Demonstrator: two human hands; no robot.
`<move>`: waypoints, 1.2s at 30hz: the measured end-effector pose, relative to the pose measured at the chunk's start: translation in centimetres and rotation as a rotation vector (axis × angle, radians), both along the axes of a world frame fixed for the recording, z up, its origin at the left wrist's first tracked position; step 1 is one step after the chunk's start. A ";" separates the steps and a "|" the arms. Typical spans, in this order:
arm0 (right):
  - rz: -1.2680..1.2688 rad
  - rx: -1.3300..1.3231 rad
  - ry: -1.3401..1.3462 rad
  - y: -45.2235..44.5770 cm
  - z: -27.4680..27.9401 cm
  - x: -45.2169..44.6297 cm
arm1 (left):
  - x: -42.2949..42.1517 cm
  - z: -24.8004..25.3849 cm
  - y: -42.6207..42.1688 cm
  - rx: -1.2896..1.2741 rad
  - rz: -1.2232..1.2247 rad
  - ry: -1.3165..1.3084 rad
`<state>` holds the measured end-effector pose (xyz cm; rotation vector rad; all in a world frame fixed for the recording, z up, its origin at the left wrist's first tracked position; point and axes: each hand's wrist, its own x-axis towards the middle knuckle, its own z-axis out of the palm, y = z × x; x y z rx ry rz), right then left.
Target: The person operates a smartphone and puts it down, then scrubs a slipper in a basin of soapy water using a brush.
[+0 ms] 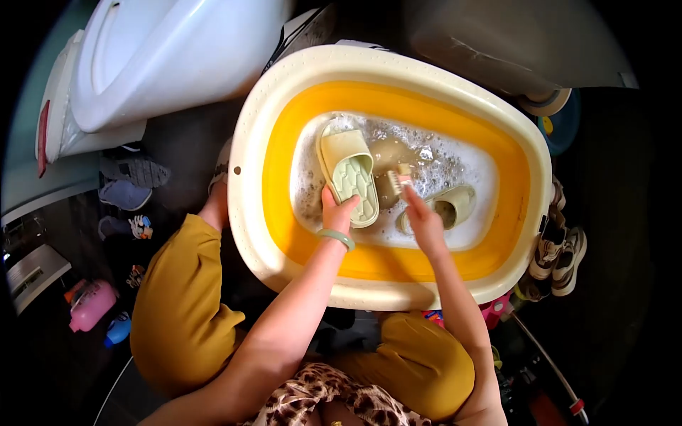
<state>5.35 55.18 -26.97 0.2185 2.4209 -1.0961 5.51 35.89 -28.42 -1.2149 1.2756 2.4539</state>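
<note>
A pale green slide sandal [347, 170] is held by its heel end in my left hand [339, 211], thumb on the footbed, above soapy water. My right hand [424, 221] is closed around a small brush [401, 177], whose bristles point left toward the sandal without touching it. The matching sandal [455, 204] lies in the suds, partly behind my right hand. Foam and greyish water [389, 152] fill the bottom of a cream and yellow basin [245, 206].
A white ceramic fixture [170, 57] stands at the upper left. Several shoes [566, 261] lie right of the basin, and others [128, 181] lie left. A pink bottle [92, 305] and a blue bottle [118, 329] are at the lower left. My bent legs flank the basin's near side.
</note>
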 end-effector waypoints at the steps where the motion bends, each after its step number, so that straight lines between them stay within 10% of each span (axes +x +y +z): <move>1: -0.120 -0.176 -0.095 0.6 1.7 -0.2 | 0.1 0.0 0.2 0.004 0.004 0.008; 6: 0.358 -0.119 -0.150 -3.7 6.8 -1.3 | 0.2 0.0 0.3 -0.113 -0.121 -0.020; 13: 0.261 0.272 0.019 -8.4 1.0 -6.6 | 0.3 0.6 1.0 -0.130 -0.215 0.017; 20: 0.307 -0.069 0.049 -4.9 3.7 1.6 | 0.1 0.8 -0.3 -0.075 -0.256 -0.051; 36: 0.333 0.178 0.053 -6.0 2.8 -3.3 | -0.1 0.5 0.2 -0.144 -0.262 -0.056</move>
